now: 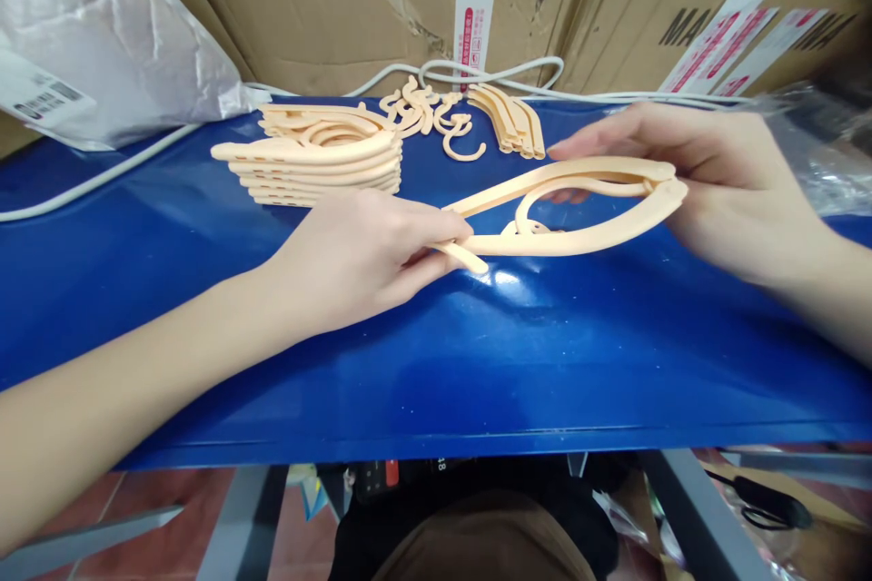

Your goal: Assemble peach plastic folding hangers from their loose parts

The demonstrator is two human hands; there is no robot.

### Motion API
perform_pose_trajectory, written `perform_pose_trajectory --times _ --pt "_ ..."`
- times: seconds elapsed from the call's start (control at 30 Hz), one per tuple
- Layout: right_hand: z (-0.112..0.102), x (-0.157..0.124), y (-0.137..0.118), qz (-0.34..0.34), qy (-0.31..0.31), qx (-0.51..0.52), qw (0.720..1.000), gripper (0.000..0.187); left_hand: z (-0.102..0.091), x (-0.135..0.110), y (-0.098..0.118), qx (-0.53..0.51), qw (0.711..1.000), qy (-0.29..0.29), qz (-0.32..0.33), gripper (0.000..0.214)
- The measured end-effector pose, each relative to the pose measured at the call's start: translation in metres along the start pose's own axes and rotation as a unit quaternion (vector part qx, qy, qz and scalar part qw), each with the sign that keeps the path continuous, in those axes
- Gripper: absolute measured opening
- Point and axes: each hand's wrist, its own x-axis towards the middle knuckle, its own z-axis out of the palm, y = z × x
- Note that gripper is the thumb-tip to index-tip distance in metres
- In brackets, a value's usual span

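Observation:
A cream plastic folding hanger (572, 242) is held up over the blue table, its two curved arms folded close together with a curved piece between them. My left hand (368, 250) pinches its left end between thumb and fingers, and a short tip pokes out below. My right hand (722, 172) grips the right end, with fingers reaching behind the upper arm; part of that grip is hidden. Behind my left hand lies a stack of folded cream hangers (313, 163). Farther back are a small heap of loose cream hooks (415, 109) and several loose curved hanger arms (510, 123).
The blue tabletop (436, 381) ends at a front edge near my lap. Cardboard boxes (306, 9) stand along the back, with a white cable (494, 77) in front. A silvery bag (102, 27) is at left, clear plastic wrap (831, 145) at right.

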Motion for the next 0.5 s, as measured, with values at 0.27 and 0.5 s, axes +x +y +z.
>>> perform_pose_trajectory --times 0.27,0.5 --pt "-0.009 0.009 -0.003 0.072 -0.118 0.12 0.983 0.048 0.02 -0.003 -0.006 -0.027 0.999 -0.019 0.033 0.029" --pt "0.0 -0.002 0.003 -0.045 -0.194 -0.157 0.967 0.041 0.024 -0.004 -0.004 -0.041 0.998 -0.027 0.051 0.034"
